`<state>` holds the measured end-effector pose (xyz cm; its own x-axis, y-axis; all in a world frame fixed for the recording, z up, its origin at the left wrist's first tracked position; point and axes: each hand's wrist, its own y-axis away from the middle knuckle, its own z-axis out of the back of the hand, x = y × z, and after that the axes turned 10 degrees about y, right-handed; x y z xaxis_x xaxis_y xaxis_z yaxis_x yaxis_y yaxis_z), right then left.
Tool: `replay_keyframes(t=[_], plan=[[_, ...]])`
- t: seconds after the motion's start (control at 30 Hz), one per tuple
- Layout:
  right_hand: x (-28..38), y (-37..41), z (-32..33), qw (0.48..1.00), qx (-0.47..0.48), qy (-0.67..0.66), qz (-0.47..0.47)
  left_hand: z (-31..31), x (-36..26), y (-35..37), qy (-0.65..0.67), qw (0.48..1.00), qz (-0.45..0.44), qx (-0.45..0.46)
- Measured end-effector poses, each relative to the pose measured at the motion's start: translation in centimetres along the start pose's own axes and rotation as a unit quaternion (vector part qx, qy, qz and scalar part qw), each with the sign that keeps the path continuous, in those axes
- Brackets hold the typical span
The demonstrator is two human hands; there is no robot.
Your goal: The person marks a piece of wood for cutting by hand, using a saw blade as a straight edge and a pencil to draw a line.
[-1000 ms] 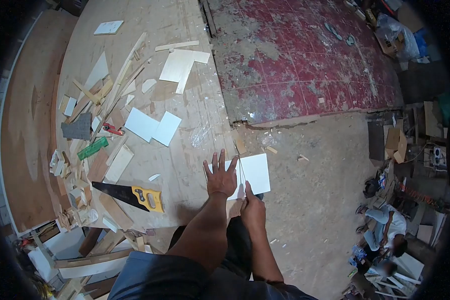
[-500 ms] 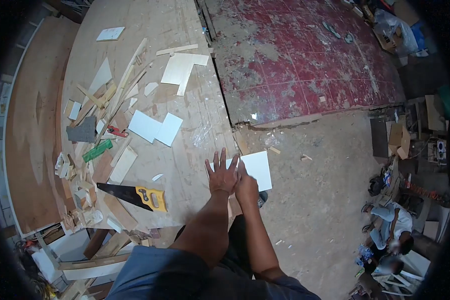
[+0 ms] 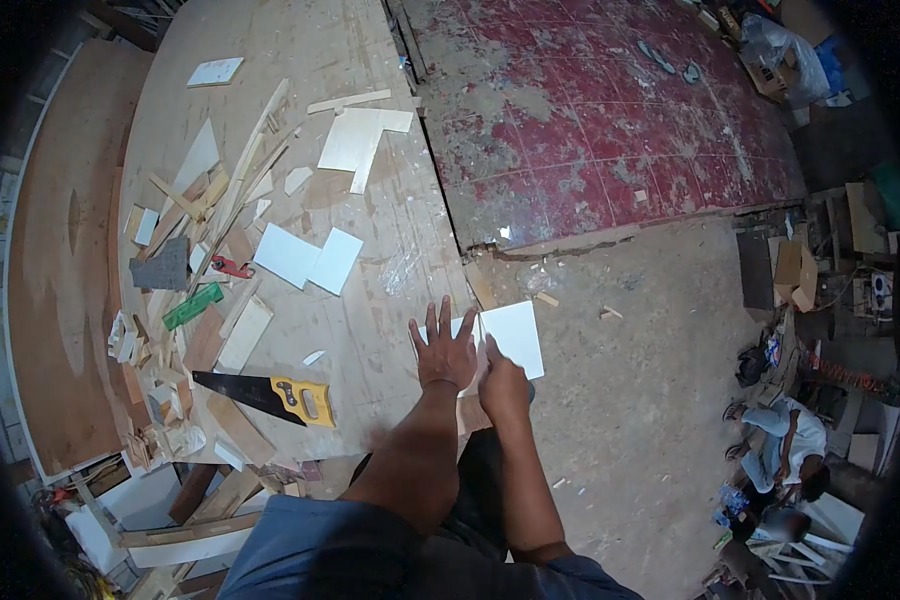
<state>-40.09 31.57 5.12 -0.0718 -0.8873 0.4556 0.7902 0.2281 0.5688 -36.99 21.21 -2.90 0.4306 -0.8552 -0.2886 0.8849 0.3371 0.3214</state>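
My left hand point(image 3: 445, 352) lies flat with its fingers spread on a white board point(image 3: 513, 335) at the right edge of the wooden worktable point(image 3: 370, 330). The board sticks out past that edge. Just right of it, my right hand point(image 3: 502, 378) is closed over the board, its index finger stretched along a line on the white surface. What its other fingers hold, if anything, is hidden. To the left, a handsaw point(image 3: 260, 393) with a yellow and black handle rests on the table, apart from both hands.
White cut pieces point(image 3: 310, 258), a pale wood piece point(image 3: 362, 140), a green piece point(image 3: 193, 306), a red tool point(image 3: 232, 267) and wood strips lie on the table. A red tiled surface point(image 3: 590, 110) is beyond. People point(image 3: 785, 440) sit at the lower right.
My right hand has moved slightly right and toward my body, away from my left hand, uncovering a line on the board. My left hand has stayed in place.
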Motion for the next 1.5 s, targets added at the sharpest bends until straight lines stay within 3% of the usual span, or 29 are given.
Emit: replay_keyframes(t=[0.1, 0.17, 0.3, 0.4, 0.53, 0.63, 0.77, 0.87, 0.97, 1.23, 1.33, 1.5], plan=[[-0.2, 1.1, 0.1, 0.998, -0.043, 0.014, 0.033, 0.1, 0.0, 0.2, -0.001, 1.000, 0.003, 0.006], [1.7, -0.5, 1.2, 0.998, 0.046, 0.017, -0.030, 0.0, 0.0, 0.2, 0.004, 1.000, -0.003, -0.014], [1.6, -1.0, 1.1, 0.998, 0.043, -0.013, -0.036, 0.3, 0.1, 0.2, 0.016, 1.000, 0.000, 0.017], [0.4, 1.5, 0.8, 0.998, -0.037, 0.036, 0.035, 0.2, 0.1, 0.1, 0.015, 1.000, 0.001, 0.012], [3.0, -0.2, 2.1, 0.998, 0.044, 0.029, -0.039, -0.3, 0.2, 0.2, 0.009, 1.000, -0.007, -0.009], [2.2, -0.6, 1.0, 0.998, 0.029, 0.013, -0.049, 0.4, 0.2, 0.1, 0.019, 1.000, -0.008, 0.000], [0.1, 1.3, -0.1, 0.998, -0.045, 0.022, 0.023, 0.4, 0.1, 0.2, 0.038, 0.999, 0.001, 0.013], [1.9, -1.5, 0.1, 0.998, 0.040, -0.003, -0.050, 0.1, 0.2, 0.0, 0.040, 0.999, 0.005, 0.022], [1.7, 0.3, 0.4, 1.000, -0.014, -0.005, -0.023, 0.2, 0.0, -0.1, 0.014, 1.000, 0.012, 0.025], [1.4, -0.8, -0.6, 0.999, 0.015, 0.027, -0.032, 0.1, 0.0, -0.3, 0.003, 1.000, 0.018, 0.024], [-0.4, 1.4, -0.9, 0.998, -0.058, 0.021, 0.028, 0.3, 0.1, -0.3, 0.004, 0.999, 0.021, 0.040], [-0.7, -1.0, -1.2, 1.000, -0.009, 0.003, -0.029, 0.0, 0.0, -0.1, 0.021, 1.000, 0.014, 0.015]])
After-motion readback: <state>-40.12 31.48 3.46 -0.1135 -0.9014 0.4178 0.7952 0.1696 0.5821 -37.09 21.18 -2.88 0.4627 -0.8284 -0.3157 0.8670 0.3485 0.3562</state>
